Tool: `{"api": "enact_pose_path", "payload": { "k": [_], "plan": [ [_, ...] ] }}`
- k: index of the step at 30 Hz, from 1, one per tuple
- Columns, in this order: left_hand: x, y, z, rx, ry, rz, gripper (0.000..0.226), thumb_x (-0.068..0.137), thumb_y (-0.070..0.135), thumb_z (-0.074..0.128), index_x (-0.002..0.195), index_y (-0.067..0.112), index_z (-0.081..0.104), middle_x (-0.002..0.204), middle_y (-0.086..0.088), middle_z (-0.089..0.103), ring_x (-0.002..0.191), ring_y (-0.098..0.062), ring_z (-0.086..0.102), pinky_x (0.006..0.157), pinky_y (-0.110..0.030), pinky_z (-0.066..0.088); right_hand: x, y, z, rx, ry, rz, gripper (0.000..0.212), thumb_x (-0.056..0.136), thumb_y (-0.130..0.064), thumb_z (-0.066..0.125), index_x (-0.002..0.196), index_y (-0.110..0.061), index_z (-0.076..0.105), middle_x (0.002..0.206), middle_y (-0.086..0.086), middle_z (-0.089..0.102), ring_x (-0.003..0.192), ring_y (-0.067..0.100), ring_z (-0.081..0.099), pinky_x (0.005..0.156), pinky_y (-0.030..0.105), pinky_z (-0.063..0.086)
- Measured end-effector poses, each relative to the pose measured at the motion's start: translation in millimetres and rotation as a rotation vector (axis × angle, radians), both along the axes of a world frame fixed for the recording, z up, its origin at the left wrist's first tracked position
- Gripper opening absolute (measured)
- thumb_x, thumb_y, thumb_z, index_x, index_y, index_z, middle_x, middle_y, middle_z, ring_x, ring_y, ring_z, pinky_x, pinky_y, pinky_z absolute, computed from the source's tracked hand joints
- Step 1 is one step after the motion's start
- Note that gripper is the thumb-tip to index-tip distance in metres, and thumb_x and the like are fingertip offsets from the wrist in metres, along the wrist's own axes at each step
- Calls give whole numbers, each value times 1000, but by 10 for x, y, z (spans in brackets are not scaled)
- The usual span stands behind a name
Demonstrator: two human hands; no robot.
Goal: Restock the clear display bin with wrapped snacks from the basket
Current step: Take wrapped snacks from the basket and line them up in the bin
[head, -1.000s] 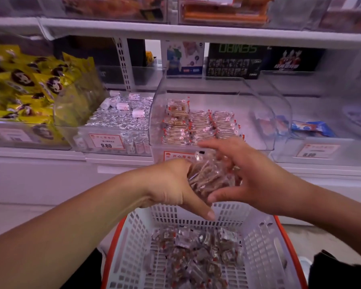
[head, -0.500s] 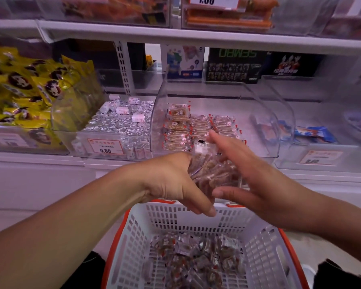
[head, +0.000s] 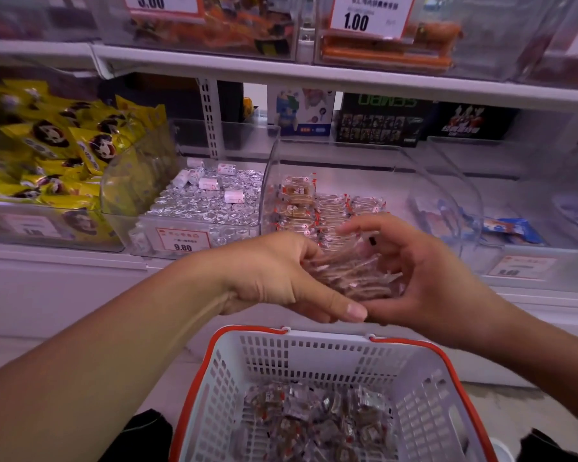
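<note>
A stack of clear-wrapped brown snacks (head: 351,273) is clamped between my left hand (head: 274,278) and my right hand (head: 424,275), just in front of the clear display bin (head: 447,181). Both hands hold the stack edge-on; the thumbs meet below it. Rows of the same wrapped snacks (head: 314,208) lie in the bin's left half. Below, the white basket with an orange rim (head: 424,388) holds several loose wrapped snacks (head: 317,425) on its bottom.
Left of the clear bin stands a bin of silver foil sweets (head: 207,201) with a 9.80 tag, then yellow panda-print bags (head: 57,151). A bin with blue packets (head: 511,228) is on the right. An upper shelf (head: 314,75) carries more bins overhead.
Both hands have risen with the snack stack from just above the basket towards the bin's front. The view has tilted up, showing more of the upper shelf.
</note>
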State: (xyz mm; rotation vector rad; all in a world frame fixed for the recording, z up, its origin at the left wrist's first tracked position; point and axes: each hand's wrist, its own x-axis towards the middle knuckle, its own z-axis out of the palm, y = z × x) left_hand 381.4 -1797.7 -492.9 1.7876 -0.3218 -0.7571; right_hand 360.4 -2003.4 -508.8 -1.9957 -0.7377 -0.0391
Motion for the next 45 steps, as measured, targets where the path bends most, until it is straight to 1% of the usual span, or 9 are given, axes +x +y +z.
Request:
{"api": "enact_pose_path", "payload": {
  "k": [4, 9, 11, 14, 19, 24, 38, 41, 45],
  "plan": [
    [4, 56, 25, -71, -34, 117, 78, 37, 34, 91, 102, 9, 54, 77, -10, 75, 69, -21, 72, 56, -22, 58, 85, 104, 141, -111, -87, -25, 53, 62, -25, 93, 106, -28, 64, 89, -8, 70, 68, 18, 69, 49, 35, 58],
    [25, 155, 88, -96, -101, 246, 87, 46, 64, 88, 109, 14, 55, 87, -8, 77, 74, -25, 75, 61, -34, 62, 275, 185, 272, -284, -81, 16, 38, 62, -33, 91, 91, -23, 70, 81, -9, 73, 70, 7, 69, 63, 29, 56],
    [106, 267, 98, 40, -313, 408, 70, 67, 81, 63, 100, 19, 60, 75, 0, 76, 67, -20, 75, 58, -35, 61, 477, 190, 347, -283, 3, -12, 33, 63, -34, 89, 89, -25, 71, 79, -7, 73, 64, 7, 69, 55, 24, 56],
    [311, 499, 12, 381, -774, 678, 40, 90, 61, 56, 78, 24, 64, 68, 4, 69, 67, -16, 68, 71, -41, 60, 1002, 172, 388, -275, 115, -180, 30, 63, -37, 89, 77, -20, 70, 67, -2, 72, 56, 10, 67, 48, 18, 49],
    [426, 531, -154, 461, -685, 491, 50, 94, 55, 54, 71, 14, 69, 64, -7, 71, 53, -20, 67, 57, -27, 48, 1545, 398, 111, -416, 286, -130, 39, 72, -32, 86, 90, -3, 69, 75, 4, 64, 67, 14, 59, 58, 24, 45],
    [443, 438, -218, 571, -775, 387, 58, 83, 65, 63, 72, 9, 68, 64, -12, 68, 60, -27, 66, 53, -37, 50, 1691, 594, -94, -563, 273, 2, 26, 79, -25, 81, 69, -21, 57, 58, -13, 52, 54, 3, 48, 57, 22, 41],
    [535, 443, -268, 581, -794, 392, 33, 95, 37, 59, 73, 13, 61, 66, -5, 63, 66, -24, 62, 59, -31, 48, 1932, 634, -347, -826, -300, -296, 55, 70, -57, 78, 105, -19, 58, 111, 7, 48, 106, 26, 46, 88, 39, 46],
    [537, 440, -274, 578, -789, 387, 32, 95, 38, 58, 75, 14, 62, 67, -4, 66, 65, -23, 64, 63, -33, 52, 1989, 624, -423, -796, -298, -340, 94, 68, -59, 79, 143, -23, 35, 144, 10, 32, 133, 34, 30, 108, 48, 39],
    [533, 443, -264, 586, -789, 380, 34, 96, 38, 58, 71, 15, 59, 67, -3, 64, 62, -21, 62, 62, -32, 50, 2052, 592, -485, -800, -13, -381, 120, 73, -63, 74, 157, -19, -1, 164, 11, -8, 150, 36, 2, 120, 48, 19]
  ]
}}
